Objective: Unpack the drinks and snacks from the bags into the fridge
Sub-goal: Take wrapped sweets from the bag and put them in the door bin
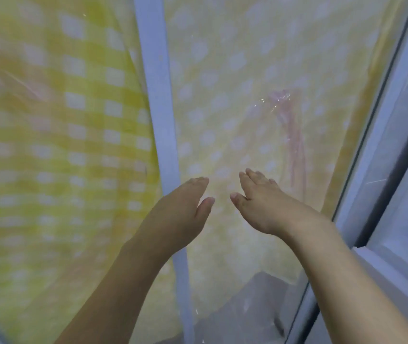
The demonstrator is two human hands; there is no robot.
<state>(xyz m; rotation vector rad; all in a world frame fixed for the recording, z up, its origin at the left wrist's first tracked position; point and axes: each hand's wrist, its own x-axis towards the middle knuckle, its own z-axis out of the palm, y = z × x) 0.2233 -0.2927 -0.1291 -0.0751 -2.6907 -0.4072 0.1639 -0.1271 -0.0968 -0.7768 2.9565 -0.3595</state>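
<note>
1. At left we see a yellow checked cloth (pixel 49 120) under clear film.
2. Our left hand (pixel 180 212) is flat, fingers straight, holding nothing.
3. Our right hand (pixel 260 202) is spread, empty.
4. A faint pink bag (pixel 295 145) shows blurred beyond it; fridge unseen.

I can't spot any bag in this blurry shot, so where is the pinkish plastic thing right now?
In the head view, the pinkish plastic lies right of centre on the yellow checked cloth, just beyond the right hand.

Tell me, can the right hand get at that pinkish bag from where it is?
Probably yes: the right hand, open and empty, hangs just left of the pink bag, with nothing visible between them, though the blur hides how far apart they are.
</note>
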